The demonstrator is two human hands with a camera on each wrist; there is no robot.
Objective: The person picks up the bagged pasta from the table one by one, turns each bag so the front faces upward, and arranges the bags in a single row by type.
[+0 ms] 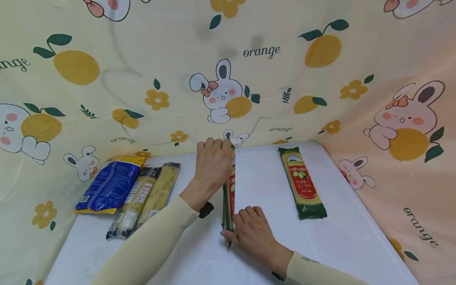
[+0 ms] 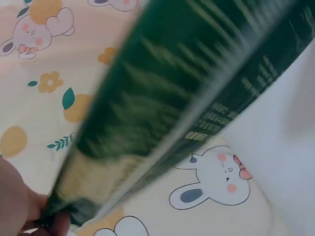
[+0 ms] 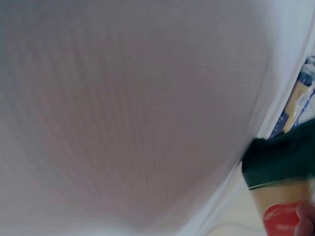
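Observation:
A green, gold and red packet of spaghetti (image 1: 231,194) stands on its narrow edge in the middle of the white table, seen nearly edge-on. My left hand (image 1: 213,162) pinches its far end; in the left wrist view the fingers (image 2: 34,211) close on the crimped tip of the packet (image 2: 162,98), which is blurred. At the near end my right hand (image 1: 254,233) holds the packet between thumb and fingers. The right wrist view has the green end of the packet (image 3: 280,164) with a fingertip (image 3: 305,221) on its red label.
To the right lies a matching spaghetti packet (image 1: 303,184), label up. On the left a blue and yellow bag (image 1: 110,186) lies beside two clear pasta packets (image 1: 137,202) (image 1: 160,190). A patterned cloth (image 1: 171,59) hangs behind the white table (image 1: 270,178).

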